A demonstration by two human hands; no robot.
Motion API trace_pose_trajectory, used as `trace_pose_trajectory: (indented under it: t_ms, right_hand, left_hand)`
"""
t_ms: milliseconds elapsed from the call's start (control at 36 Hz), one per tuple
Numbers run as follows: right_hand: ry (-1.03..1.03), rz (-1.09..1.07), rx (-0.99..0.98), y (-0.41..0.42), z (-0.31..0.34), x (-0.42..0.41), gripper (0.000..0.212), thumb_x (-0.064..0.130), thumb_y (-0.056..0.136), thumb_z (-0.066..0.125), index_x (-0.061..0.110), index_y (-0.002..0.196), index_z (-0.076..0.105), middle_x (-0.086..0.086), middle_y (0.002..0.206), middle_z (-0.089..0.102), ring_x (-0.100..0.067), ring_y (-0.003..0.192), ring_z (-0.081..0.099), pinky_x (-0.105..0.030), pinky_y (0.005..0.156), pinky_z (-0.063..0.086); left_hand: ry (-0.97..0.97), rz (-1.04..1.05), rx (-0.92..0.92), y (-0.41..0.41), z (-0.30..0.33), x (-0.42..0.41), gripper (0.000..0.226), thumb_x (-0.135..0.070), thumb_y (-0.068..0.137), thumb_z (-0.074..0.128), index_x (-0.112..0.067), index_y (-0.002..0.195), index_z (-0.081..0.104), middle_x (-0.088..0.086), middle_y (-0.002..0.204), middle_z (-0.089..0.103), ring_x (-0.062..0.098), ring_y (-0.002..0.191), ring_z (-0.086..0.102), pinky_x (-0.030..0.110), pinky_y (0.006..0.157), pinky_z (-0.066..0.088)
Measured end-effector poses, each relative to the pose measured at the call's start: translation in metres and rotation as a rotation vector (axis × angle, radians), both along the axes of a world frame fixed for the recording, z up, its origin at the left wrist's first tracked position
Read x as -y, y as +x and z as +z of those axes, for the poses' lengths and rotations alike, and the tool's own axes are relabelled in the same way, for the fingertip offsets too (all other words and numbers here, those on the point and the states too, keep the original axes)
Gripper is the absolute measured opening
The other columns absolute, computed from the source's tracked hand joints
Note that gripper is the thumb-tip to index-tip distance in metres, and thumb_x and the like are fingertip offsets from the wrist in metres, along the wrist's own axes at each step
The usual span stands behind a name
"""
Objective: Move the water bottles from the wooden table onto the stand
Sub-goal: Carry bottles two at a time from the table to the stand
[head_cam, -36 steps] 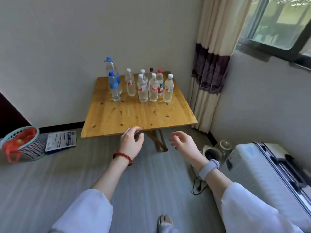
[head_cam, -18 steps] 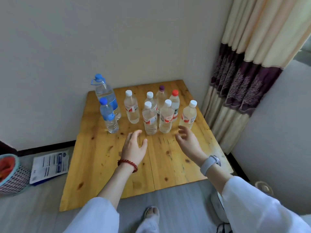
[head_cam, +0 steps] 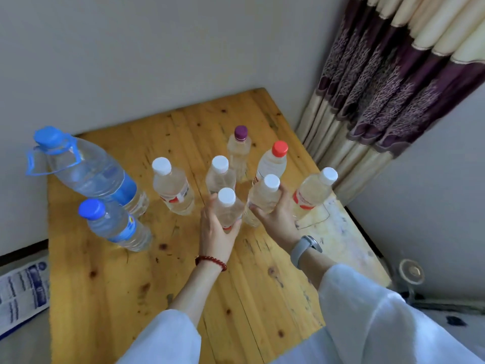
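Left of both hands, two blue-capped bottles stand on the worktop. The left hand wraps a white-capped bottle; just beside it, the right hand grips another bottle. Further bottles stand behind the hands.

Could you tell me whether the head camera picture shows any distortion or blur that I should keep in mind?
Head view: wide-angle distortion leans the big blue-capped bottle and the curtain outward; the middle is sharp, both hands' fingers clear on their bottles; the sleeve at the bottom looks soft.
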State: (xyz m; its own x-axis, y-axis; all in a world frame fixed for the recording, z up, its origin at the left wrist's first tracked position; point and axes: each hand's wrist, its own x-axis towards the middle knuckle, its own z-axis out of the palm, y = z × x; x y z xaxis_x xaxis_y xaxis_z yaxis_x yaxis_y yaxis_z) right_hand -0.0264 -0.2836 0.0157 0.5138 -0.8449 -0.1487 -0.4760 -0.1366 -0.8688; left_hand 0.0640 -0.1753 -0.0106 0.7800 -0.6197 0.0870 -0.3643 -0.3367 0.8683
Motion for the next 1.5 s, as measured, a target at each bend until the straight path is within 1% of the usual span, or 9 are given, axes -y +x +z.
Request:
trace_pose_trajectory:
  t_ms: [361,444,528,611,833,1056,1167,1306,1500]
  right_hand:
    - [0.112,-0.021,0.092,-0.079,0.002,-0.023,0.061,0.04,0.074,0.069,0.036,0.123,0.033,0.016,0.112,0.056,0.005,0.102,0.056,-0.016,0.081,0.048]
    - [0.128,-0.072,0.112,-0.122,0.01,-0.037,0.056,0.045,0.074,0.068,0.04,0.119,0.035,0.01,0.112,0.059,-0.001,0.099,0.06,-0.017,0.077,0.051]
    - [0.136,-0.147,0.143,-0.172,0.022,-0.051,0.052,0.045,0.074,0.067,0.046,0.117,0.038,0.005,0.113,0.062,-0.008,0.099,0.063,-0.025,0.08,0.055]
    - [0.067,-0.23,0.113,-0.231,0.033,-0.065,0.054,0.043,0.078,0.065,0.035,0.123,0.037,0.007,0.113,0.061,-0.012,0.099,0.061,-0.031,0.084,0.051]
    - [-0.043,-0.531,0.08,-0.431,0.056,-0.142,0.038,0.033,0.083,0.063,0.045,0.109,0.038,0.023,0.103,0.056,0.015,0.089,0.055,-0.006,0.073,0.042]
    - [0.029,-0.971,0.014,-0.636,0.074,-0.28,0.065,0.059,0.075,0.057,0.03,0.128,0.031,0.002,0.125,0.055,-0.018,0.111,0.054,-0.045,0.096,0.043]
    - [0.054,-1.192,0.056,-0.72,0.075,-0.353,0.072,0.072,0.066,0.05,0.04,0.126,0.027,0.004,0.124,0.054,-0.017,0.111,0.054,-0.048,0.095,0.044]
    - [0.037,-1.529,0.127,-0.81,0.067,-0.439,0.085,0.078,0.059,0.052,0.035,0.129,0.029,0.0,0.131,0.052,-0.019,0.118,0.052,-0.047,0.098,0.044]
    - [0.045,-1.838,-0.061,-0.943,0.053,-0.563,0.071,0.076,0.062,0.049,0.035,0.119,0.036,0.001,0.095,0.066,-0.021,0.079,0.063,-0.042,0.073,0.053]
  left_hand:
    - [-0.151,-0.135,-0.001,-0.019,0.012,-0.019,0.078,-0.052,0.068,0.065,-0.022,0.131,0.031,0.0,0.127,0.042,0.003,0.114,0.041,-0.003,0.085,0.03]
    - [-0.176,-0.213,-0.031,-0.045,0.024,-0.019,0.077,-0.06,0.068,0.059,-0.024,0.13,0.03,0.006,0.127,0.043,0.007,0.11,0.046,-0.002,0.08,0.035]
    - [-0.187,-0.325,-0.069,-0.082,0.038,-0.015,0.054,-0.056,0.067,0.057,-0.052,0.114,0.03,0.0,0.12,0.045,0.004,0.105,0.047,-0.003,0.076,0.034]
    - [-0.213,-0.46,-0.135,-0.131,0.048,-0.01,0.05,-0.052,0.067,0.057,-0.041,0.112,0.037,-0.001,0.113,0.047,-0.006,0.102,0.047,-0.003,0.07,0.036]
    - [-0.129,-0.853,-0.175,-0.334,0.067,-0.023,0.058,-0.061,0.062,0.052,-0.033,0.112,0.041,-0.016,0.103,0.054,0.003,0.094,0.051,0.008,0.075,0.038]
    - [0.006,-1.339,-0.204,-0.574,0.078,-0.089,0.067,-0.065,0.061,0.051,-0.028,0.115,0.038,-0.019,0.103,0.05,-0.01,0.095,0.048,0.009,0.078,0.034]
    - [0.061,-1.584,-0.17,-0.683,0.078,-0.127,0.068,-0.067,0.064,0.056,-0.026,0.115,0.039,-0.025,0.097,0.047,-0.017,0.087,0.046,0.004,0.066,0.035]
    - [0.096,-1.858,-0.108,-0.816,0.075,-0.181,0.042,-0.037,0.077,0.065,-0.031,0.108,0.037,-0.029,0.094,0.048,-0.022,0.082,0.049,0.001,0.066,0.037]
    - [0.137,-2.177,-0.085,-0.998,0.062,-0.281,0.039,-0.032,0.079,0.065,-0.031,0.107,0.038,-0.028,0.098,0.045,-0.014,0.087,0.049,-0.004,0.066,0.033]
